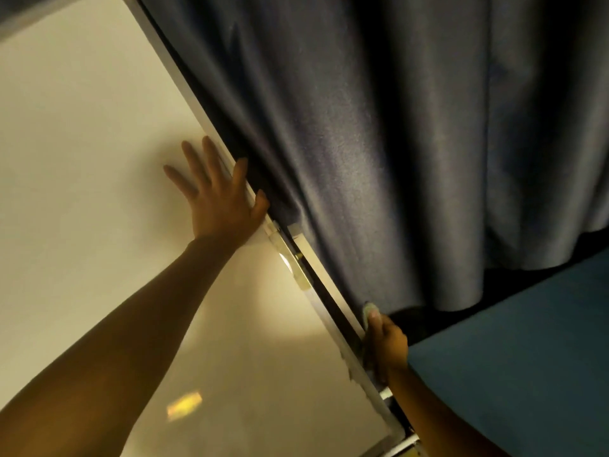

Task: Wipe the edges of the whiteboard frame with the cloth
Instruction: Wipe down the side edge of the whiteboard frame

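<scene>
The whiteboard (82,159) fills the left of the view, tilted, with its pale metal frame (324,308) running along the right edge from the top down to the lower right corner. The left hand (219,196) lies flat on the board near the middle of that right edge, fingers spread wide, the thumb and forefinger reaching over the frame toward the dark gap beside it. Lower on the same edge, near the lower right corner, the right hand (385,341) is closed around the frame, pressing a small pale cloth (369,308) against the frame's outer side; only a bit of cloth shows above the fingertips, the rest is hidden under the hand. A grey-blue curtain (395,127) hangs just beside the frame, its folds touching the edge near the left thumb. A teal surface (527,357) lies at the lower right, beyond the right hand; what it is cannot be told
</scene>
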`<state>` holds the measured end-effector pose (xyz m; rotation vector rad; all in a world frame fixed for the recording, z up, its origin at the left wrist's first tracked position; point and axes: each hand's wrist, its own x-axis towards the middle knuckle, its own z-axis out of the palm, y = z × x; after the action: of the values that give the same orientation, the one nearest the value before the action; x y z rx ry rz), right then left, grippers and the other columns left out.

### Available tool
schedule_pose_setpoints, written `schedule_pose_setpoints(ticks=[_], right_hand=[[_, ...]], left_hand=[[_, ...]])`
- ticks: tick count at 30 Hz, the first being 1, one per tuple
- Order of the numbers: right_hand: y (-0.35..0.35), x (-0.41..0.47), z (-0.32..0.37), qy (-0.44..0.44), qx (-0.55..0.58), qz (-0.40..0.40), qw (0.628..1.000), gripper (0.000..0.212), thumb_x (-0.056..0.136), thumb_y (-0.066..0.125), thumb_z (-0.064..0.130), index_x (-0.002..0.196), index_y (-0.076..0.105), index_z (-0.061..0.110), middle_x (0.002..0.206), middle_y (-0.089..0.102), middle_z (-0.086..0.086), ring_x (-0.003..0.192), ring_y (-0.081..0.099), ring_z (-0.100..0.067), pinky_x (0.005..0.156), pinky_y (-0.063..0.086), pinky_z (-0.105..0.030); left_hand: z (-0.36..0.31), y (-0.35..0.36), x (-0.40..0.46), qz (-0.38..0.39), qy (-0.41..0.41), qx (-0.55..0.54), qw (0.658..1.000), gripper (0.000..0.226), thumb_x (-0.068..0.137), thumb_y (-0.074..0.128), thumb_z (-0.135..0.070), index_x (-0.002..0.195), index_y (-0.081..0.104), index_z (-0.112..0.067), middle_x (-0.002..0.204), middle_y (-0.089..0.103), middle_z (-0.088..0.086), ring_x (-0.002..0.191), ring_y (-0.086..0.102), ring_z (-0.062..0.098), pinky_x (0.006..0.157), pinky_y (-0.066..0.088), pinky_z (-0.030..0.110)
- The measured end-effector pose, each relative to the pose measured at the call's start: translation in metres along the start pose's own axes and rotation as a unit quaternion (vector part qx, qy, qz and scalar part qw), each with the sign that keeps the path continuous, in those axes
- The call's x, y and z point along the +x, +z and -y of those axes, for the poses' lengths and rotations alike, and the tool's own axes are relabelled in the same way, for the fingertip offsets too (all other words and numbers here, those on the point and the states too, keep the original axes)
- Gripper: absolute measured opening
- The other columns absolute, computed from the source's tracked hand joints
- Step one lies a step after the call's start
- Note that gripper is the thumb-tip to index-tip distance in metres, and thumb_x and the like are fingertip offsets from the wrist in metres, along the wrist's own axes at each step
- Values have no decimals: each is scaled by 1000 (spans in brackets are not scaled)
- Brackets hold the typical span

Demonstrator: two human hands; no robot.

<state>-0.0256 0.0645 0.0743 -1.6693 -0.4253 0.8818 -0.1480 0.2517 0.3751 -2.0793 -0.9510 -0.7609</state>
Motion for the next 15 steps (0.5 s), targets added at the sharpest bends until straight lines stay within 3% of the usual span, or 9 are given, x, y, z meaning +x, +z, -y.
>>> schedule_pose_setpoints(ticks=[3,6,10,13,15], right_hand=[[-1,-19,24,-98,102,-105,984,47,100,47,41,123,66,4,112,69,-19,106,66,-36,97,52,-51],[4,-46,65,-213,191,-131,949,51,98,51,49,109,71,3,99,72,-6,93,68,-19,86,57,-38],[20,-68,87,-325,161,-162,918,47,97,47,47,110,71,8,103,70,-2,96,66,-13,88,51,-19],[37,-79,62,-338,118,-210,910,59,99,46,46,107,71,-7,100,71,-14,92,68,-26,85,56,-37],[42,-79,47,-312,116,-213,919,48,101,51,36,108,71,-7,100,73,-16,93,68,-30,84,56,-47]], left_hand=[[-2,7,1,-21,8,-5,1000,67,101,26,-67,142,52,-21,169,20,29,155,12,58,117,6,81],[-5,9,5,-15,7,5,1000,69,101,26,-69,144,51,-21,170,18,29,155,11,58,117,6,80],[-6,5,6,9,8,5,1000,73,101,22,-70,148,47,-20,171,13,29,155,8,57,117,6,80],[-8,-4,3,30,7,-2,1000,81,98,9,-71,148,47,-19,171,12,29,156,6,57,118,4,80],[-9,-9,3,46,6,-3,999,86,95,1,-71,148,46,-18,171,9,29,156,3,57,118,3,79]])
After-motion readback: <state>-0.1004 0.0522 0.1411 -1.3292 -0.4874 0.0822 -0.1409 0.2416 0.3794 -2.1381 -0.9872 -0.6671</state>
